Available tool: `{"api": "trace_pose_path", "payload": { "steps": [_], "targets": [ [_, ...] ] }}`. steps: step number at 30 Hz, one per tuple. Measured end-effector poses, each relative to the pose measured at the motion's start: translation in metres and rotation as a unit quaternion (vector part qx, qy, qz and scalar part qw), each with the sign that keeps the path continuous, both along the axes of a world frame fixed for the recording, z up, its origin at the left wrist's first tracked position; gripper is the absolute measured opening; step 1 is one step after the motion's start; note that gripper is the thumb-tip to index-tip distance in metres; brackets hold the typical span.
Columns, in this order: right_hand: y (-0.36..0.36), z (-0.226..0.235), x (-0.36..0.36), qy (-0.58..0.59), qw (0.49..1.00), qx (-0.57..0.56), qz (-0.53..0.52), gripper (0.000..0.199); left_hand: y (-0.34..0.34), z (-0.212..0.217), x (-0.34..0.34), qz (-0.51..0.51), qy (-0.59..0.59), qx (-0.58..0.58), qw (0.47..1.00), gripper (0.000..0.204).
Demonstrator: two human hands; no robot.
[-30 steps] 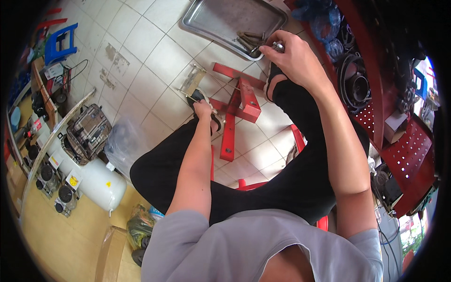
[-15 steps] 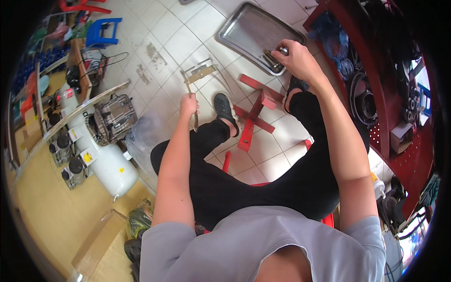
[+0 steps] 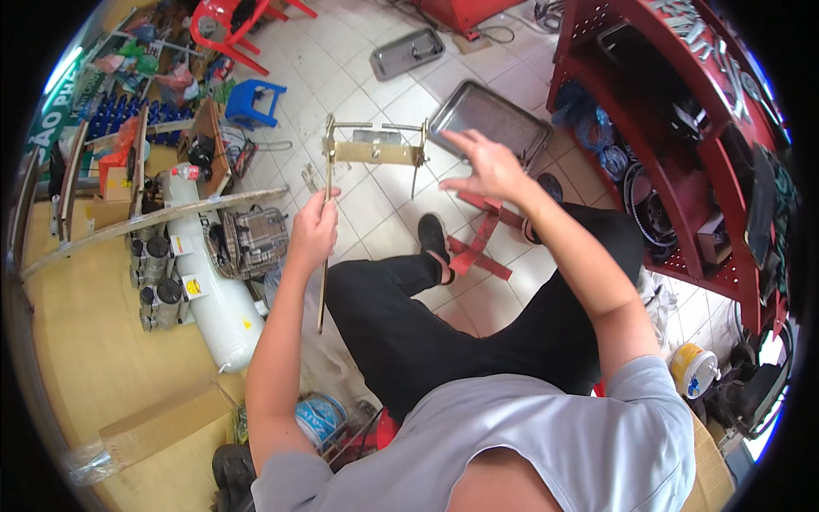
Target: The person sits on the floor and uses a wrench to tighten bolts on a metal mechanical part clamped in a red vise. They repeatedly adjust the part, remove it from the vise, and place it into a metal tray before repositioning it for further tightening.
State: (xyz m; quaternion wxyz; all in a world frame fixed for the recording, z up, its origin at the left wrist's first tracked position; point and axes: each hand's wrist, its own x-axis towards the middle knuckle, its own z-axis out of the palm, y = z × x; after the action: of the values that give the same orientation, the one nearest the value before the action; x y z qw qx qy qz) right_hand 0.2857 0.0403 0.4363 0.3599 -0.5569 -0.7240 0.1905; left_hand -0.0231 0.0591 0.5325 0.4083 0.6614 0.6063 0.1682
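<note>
My left hand [image 3: 315,229] is closed around the long thin rod at the left side of a brass-coloured metal bracket frame [image 3: 363,153]. The frame is held up over the tiled floor, its flat crossbar running to the right and a shorter rod hanging from its far end. My right hand [image 3: 490,173] is open just right of that end, fingers spread, with nothing visible in it. Behind the right hand, a rectangular metal tray [image 3: 478,102] lies on the floor, partly covered by the hand. A red metal stand [image 3: 484,241] sits between my feet.
On the right stands a red metal rack [image 3: 584,166] with tools and parts. At left are a white air tank [image 3: 219,320], a plaid bag [image 3: 256,241] and a blue stool [image 3: 256,104]. A smaller tray [image 3: 388,64] and a red chair [image 3: 223,38] lie farther off.
My right hand has left the metal parts at the large tray, come nearer and spread its fingers. My left hand has raised the bracket frame and turned it more level. The view has shifted.
</note>
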Motion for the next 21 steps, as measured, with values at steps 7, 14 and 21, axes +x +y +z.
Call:
{"api": "trace_pose_path", "payload": {
  "steps": [7, 14, 21],
  "targets": [
    [-0.046, 0.072, -0.018, 0.133, 0.988, 0.075, 0.034, 0.046, -0.060, 0.012, 0.015, 0.039, -0.246, -0.036, 0.968, 0.031],
    [-0.071, 0.077, -0.036, 0.249, 0.967, -0.059, 0.005, 0.045, -0.089, -0.098, 0.065, 0.049, -0.414, -0.129, 0.900, 0.033],
    [-0.077, 0.044, -0.021, 0.270, 0.952, -0.142, -0.008, 0.038, -0.085, -0.137, 0.079, 0.003, -0.317, -0.213, 0.924, 0.035]
  ]
}}
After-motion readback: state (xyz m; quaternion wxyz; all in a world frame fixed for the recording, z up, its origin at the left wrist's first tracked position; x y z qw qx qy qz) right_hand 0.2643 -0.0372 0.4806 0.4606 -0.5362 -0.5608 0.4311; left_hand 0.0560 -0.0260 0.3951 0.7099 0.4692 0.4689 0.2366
